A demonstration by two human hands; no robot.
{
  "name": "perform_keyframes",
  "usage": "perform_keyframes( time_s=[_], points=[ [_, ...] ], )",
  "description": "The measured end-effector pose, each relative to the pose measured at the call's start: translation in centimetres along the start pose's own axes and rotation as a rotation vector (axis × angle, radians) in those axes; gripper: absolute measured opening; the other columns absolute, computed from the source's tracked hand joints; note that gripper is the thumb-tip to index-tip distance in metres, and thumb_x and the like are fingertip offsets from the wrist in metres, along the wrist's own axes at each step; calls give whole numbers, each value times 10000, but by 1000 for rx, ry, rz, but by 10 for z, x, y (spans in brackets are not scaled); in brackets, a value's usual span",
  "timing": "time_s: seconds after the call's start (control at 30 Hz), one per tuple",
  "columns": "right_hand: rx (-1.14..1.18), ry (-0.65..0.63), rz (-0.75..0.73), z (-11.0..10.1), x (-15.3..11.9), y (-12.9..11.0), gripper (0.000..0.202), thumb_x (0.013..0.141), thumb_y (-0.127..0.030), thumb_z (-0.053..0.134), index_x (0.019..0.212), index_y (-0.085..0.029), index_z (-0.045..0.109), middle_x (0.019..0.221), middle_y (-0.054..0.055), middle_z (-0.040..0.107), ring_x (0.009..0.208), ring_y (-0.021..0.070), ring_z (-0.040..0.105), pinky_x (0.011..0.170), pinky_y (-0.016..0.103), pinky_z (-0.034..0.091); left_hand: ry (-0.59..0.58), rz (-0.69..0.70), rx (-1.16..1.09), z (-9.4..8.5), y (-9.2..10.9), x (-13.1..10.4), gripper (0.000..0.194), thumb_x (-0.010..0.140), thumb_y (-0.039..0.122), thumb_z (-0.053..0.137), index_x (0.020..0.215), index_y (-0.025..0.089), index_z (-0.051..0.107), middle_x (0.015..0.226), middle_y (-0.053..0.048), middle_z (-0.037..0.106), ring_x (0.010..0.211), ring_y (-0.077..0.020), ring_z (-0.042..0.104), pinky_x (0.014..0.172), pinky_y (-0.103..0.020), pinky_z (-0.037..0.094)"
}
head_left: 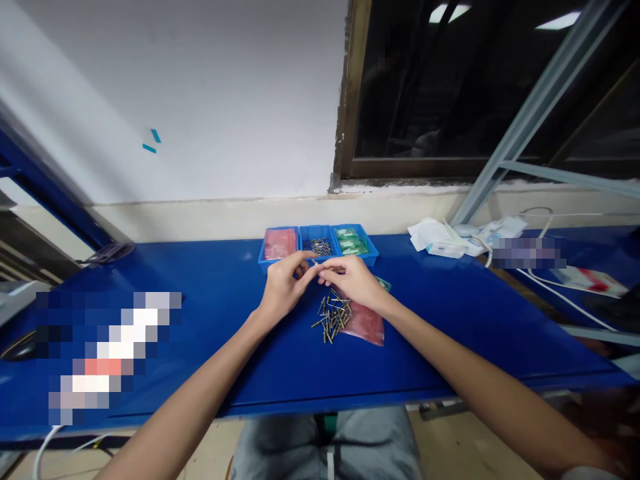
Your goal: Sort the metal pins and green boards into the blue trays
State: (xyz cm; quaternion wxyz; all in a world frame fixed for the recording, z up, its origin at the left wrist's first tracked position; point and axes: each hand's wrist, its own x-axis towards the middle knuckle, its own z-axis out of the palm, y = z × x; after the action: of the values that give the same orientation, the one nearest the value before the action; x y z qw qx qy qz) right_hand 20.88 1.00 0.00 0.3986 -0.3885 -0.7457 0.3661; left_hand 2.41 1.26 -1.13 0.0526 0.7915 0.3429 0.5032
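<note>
My left hand [286,285] and my right hand [356,281] meet fingertip to fingertip above the blue table [210,333]. Both are pinched around something small and pale that I cannot make out. Just below them lies a loose pile of thin metal pins [327,320], silver and brass-coloured, like blind rivets. Beside the pile, partly under my right wrist, is a pink zip bag [369,325]. A bit of green bag [384,285] shows behind that wrist.
Beyond my hands stand three joined blue bins: pink bags [280,244] on the left, metal pins [320,247] in the middle, green bags [351,241] on the right. White packaging [440,239] and cables lie at the right. A grey metal post [530,113] slants up there.
</note>
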Motion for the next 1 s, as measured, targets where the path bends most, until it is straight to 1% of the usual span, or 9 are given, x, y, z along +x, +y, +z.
perform_keyframes(
  time_s=[0.1, 0.23, 0.33, 0.43, 0.57, 0.7, 0.8, 0.9, 1.0],
  points=[
    [-140, 40, 14, 0, -1, -4, 188, 899, -216, 584, 767, -166, 708, 728, 38, 725, 641, 148, 641, 653, 280, 479, -42, 28, 34, 0, -4, -1, 195, 960, 272, 599, 1127, 183, 646, 734, 16, 634, 575, -91, 532, 577, -209, 468],
    [-346, 131, -70, 2, -5, -9, 213, 924, -219, 562, 767, -175, 700, 677, 5, 697, 594, 131, 588, 616, 263, 413, -170, 160, 220, -2, -11, -4, 197, 1011, 245, 491, 1121, 193, 645, 971, -52, 676, 845, -141, 652, 736, -249, 535],
    [-515, 144, -181, 4, -9, -11, 257, 961, -239, 519, 773, -182, 686, 728, 19, 687, 667, 148, 585, 660, 280, 397, -218, 180, 300, -3, -15, -6, 211, 1020, 238, 464, 1134, 185, 633, 1027, -66, 672, 875, -146, 666, 750, -249, 548],
    [-530, 138, -219, 4, -10, -10, 213, 961, -286, 549, 829, -186, 684, 801, 36, 693, 735, 163, 598, 700, 288, 416, -236, 162, 254, -3, -15, -6, 193, 1006, 216, 479, 1115, 172, 633, 1020, -72, 681, 889, -157, 668, 766, -264, 551],
    [-433, 146, -176, 1, -6, -6, 94, 904, -264, 627, 935, -196, 683, 814, 20, 692, 718, 153, 606, 706, 280, 450, -137, 63, 107, 0, -9, -4, 162, 970, 245, 544, 1050, 172, 665, 909, -46, 713, 766, -135, 671, 696, -241, 540],
    [-314, 132, -143, -2, -2, -6, 131, 886, -160, 586, 957, -195, 691, 844, 19, 726, 746, 148, 646, 724, 276, 471, -115, -178, -102, 0, -3, -1, 190, 914, 334, 638, 958, 163, 708, 673, 2, 711, 545, -104, 640, 524, -194, 481],
    [-252, 120, -124, -1, -3, -7, 97, 879, -174, 607, 927, -200, 688, 852, 13, 731, 761, 148, 653, 714, 267, 473, -106, -319, -207, 0, -3, 0, 234, 863, 384, 701, 877, 151, 726, 571, 5, 683, 480, -110, 618, 471, -192, 444],
    [-354, 107, -182, -2, -6, -6, 93, 913, -185, 576, 911, -197, 669, 853, 16, 708, 765, 149, 628, 739, 277, 461, -145, -355, -305, 1, -5, 1, 247, 847, 390, 720, 870, 144, 729, 595, -8, 689, 474, -113, 612, 468, -196, 446],
    [-612, 79, -266, -12, 1, -5, 144, 951, -194, 517, 914, -189, 656, 888, 47, 677, 854, 186, 594, 808, 317, 443, -151, -313, -333, 0, -8, 2, 317, 838, 391, 730, 1052, 159, 701, 773, -29, 730, 536, -112, 640, 523, -205, 500]
  ],
)
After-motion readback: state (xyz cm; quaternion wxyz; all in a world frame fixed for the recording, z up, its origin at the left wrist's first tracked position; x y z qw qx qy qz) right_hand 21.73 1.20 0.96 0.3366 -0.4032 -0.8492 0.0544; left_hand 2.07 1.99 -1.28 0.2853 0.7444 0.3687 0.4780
